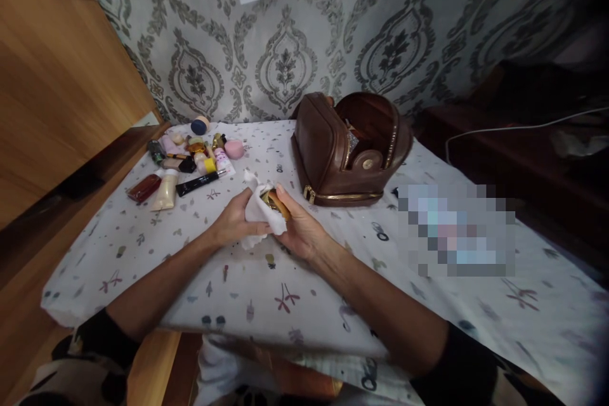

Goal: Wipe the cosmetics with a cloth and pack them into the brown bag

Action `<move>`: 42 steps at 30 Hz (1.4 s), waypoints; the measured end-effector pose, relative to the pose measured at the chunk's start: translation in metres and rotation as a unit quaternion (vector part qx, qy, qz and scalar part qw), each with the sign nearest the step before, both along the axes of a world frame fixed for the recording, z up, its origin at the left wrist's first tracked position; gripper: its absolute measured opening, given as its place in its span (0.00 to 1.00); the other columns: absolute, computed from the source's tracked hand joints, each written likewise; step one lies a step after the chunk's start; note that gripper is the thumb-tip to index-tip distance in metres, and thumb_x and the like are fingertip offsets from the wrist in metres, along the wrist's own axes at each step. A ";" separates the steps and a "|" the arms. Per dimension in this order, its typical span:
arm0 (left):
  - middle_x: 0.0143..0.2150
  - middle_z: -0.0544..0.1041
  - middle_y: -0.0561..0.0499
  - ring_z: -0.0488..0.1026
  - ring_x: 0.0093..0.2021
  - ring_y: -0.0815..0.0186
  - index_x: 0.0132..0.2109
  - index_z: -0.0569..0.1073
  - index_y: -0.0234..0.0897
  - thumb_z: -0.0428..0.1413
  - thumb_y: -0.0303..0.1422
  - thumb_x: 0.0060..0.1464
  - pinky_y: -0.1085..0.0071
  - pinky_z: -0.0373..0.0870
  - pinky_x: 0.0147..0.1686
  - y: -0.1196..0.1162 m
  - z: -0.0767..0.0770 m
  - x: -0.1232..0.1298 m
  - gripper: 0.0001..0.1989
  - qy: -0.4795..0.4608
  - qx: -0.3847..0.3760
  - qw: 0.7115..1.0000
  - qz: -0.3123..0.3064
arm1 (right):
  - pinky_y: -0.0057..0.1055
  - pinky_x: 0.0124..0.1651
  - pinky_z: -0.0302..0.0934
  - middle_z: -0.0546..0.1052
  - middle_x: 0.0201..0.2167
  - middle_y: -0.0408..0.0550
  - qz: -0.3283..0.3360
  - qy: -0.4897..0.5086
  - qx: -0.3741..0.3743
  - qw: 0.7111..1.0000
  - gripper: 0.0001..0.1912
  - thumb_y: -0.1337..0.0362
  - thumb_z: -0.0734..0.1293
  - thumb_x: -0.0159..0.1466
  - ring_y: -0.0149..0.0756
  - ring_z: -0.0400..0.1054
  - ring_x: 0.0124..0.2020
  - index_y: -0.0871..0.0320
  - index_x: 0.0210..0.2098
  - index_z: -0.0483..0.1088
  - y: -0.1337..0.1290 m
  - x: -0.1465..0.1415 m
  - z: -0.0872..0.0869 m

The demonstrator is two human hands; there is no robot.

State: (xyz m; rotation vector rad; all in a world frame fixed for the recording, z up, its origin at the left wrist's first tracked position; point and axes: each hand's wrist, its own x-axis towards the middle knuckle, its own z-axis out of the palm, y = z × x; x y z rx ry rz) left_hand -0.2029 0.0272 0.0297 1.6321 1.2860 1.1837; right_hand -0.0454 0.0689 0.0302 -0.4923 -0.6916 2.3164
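Observation:
My left hand grips a crumpled white wipe, its thumb pressed along the near side. My right hand is closed round a small orange-brown item with a dark, shiny face; its exact kind I cannot make out. The wipe lies against this item and covers part of it. Both hands meet just above the middle of the table. Behind them to the right stands a brown zip cosmetic bag, its top unzipped and a few things showing inside.
Makeup items lie at the back left: a black tube, a cream tube, a dark red case, a pink round jar and several more. A patterned white cloth covers the table. A blurred-out object lies at right.

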 end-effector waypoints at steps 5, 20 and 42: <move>0.38 0.78 0.48 0.74 0.39 0.59 0.44 0.73 0.35 0.67 0.47 0.43 0.67 0.71 0.40 -0.003 -0.001 0.004 0.26 0.028 0.042 0.990 0.128 | 0.28 0.33 0.66 0.79 0.31 0.42 0.047 -0.003 -0.031 0.998 0.14 0.50 0.70 0.62 0.32 0.71 0.29 0.54 0.38 0.75 -0.002 -0.001 0.000; 0.46 0.81 0.44 0.77 0.48 0.54 0.51 0.75 0.35 0.68 0.50 0.42 0.64 0.73 0.47 0.003 -0.001 -0.006 0.33 -0.078 -0.039 0.996 -0.022 | 0.23 0.24 0.58 0.79 0.31 0.40 0.047 0.023 -0.005 0.999 0.14 0.52 0.73 0.59 0.30 0.68 0.27 0.53 0.39 0.74 -0.001 0.001 0.002; 0.46 0.79 0.45 0.76 0.46 0.57 0.48 0.73 0.36 0.67 0.48 0.44 0.66 0.72 0.45 0.006 -0.002 -0.008 0.29 -0.027 -0.002 0.997 0.071 | 0.27 0.37 0.68 0.78 0.32 0.44 0.030 0.009 -0.037 0.999 0.14 0.51 0.72 0.61 0.31 0.71 0.33 0.55 0.37 0.75 0.003 -0.002 -0.007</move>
